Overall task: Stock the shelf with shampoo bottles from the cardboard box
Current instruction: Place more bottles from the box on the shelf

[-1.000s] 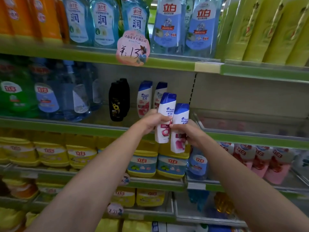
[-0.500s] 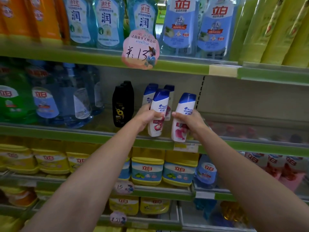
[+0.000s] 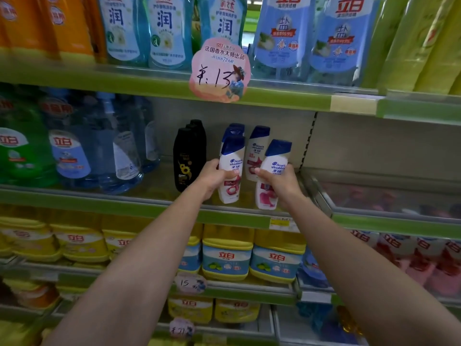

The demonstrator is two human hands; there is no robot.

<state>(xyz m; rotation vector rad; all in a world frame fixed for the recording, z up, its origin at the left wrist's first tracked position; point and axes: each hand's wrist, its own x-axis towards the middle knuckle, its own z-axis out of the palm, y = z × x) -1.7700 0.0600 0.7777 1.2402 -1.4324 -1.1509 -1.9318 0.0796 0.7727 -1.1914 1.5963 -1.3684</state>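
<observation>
held one shampoo bottle in each hand, both over the middle shelf (image 3: 149, 207). left hand (image 3: 212, 179) wrapped around the lower half of the left bottle (image 3: 230, 168), thumb across the front, fingers hidden behind. right hand (image 3: 277, 182) wrapped around the middle of the right bottle (image 3: 272, 174), fingertips showing on its near side. both grips closed on a bottle, neither slack.

stood nearly upright, blue caps up, long axes close to vertical; left bottle leaned a little to the right at the top, right bottle likewise. bases looked at or just above the shelf lip, but contact with the shelf surface could not be told.

lay ahead of the hands, toward the back panel: a row of standing shampoo bottles (image 3: 257, 151) of the same kind, just behind and between the two held ones, with another column (image 3: 234, 131) directly behind the left bottle. stood just left of those, black bottles (image 3: 185, 158), close to the left hand's knuckles. open shelf to the right of the right bottle.

judged as the placing step: each bottle to go forward and down in front of its own column, left hand nearer the black bottles and so tighter on room, right hand freer. cardboard box not in view.
</observation>
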